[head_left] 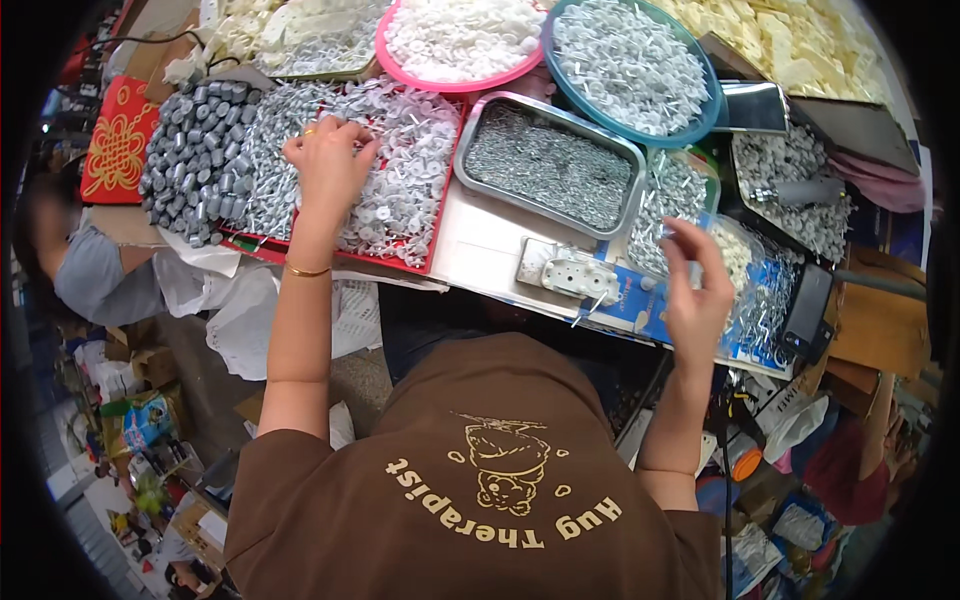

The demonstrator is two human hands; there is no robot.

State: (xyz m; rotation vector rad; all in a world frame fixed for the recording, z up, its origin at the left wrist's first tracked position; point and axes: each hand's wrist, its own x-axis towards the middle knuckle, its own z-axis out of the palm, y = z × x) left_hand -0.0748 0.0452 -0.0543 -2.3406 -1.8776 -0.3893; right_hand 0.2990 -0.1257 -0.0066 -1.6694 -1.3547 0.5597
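My left hand (332,165) is over the red tray (437,225), between small metal screw-like pieces (275,150) and white plastic pieces with round heads (400,200). Its fingers are bent as in a pinch, and what lies between the tips is too small to make out. My right hand (697,290) is raised above the table's right part, fingers curved and thumb apart, with nothing visible between them. Left of it a white block with holes (575,275) lies near the front edge, with a thin metal piece (590,312) sticking out toward me.
A metal tray (465,165) of small metal pieces stands mid-table. Behind it are a pink basin (400,65) and a teal basin (712,100) of white parts. Grey cylinders (195,150) are heaped at left. A black device (808,315) stands at the right edge.
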